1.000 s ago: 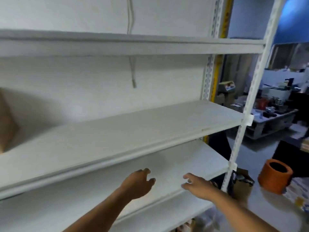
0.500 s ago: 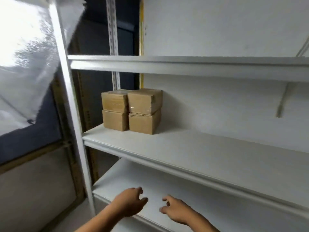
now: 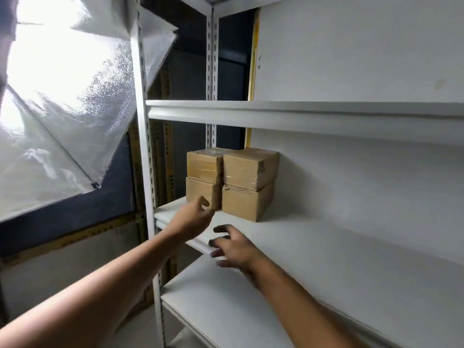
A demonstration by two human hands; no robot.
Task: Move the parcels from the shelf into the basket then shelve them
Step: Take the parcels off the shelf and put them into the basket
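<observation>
Several brown cardboard parcels stand in two stacks of two at the left end of the white middle shelf [image 3: 326, 237]. The left stack has an upper parcel [image 3: 203, 165] and a lower parcel [image 3: 200, 190]; the right stack has an upper parcel [image 3: 247, 168] and a lower parcel [image 3: 244, 204]. My left hand [image 3: 193, 218] is stretched out just in front of the lower left parcel, fingers apart, holding nothing. My right hand [image 3: 233, 247] hovers lower, over the shelf's front edge, fingers spread and empty. No basket is in view.
A white slotted upright [image 3: 144, 146] bounds the shelf on the left. Another shelf [image 3: 301, 114] hangs above the parcels and a lower shelf [image 3: 226, 305] sits below. A bright frosted window panel [image 3: 62, 96] fills the left side.
My view swung left from the bare right end of the shelves to the parcels. Both hands rose from the lower shelf level toward the parcels, the left one leading.
</observation>
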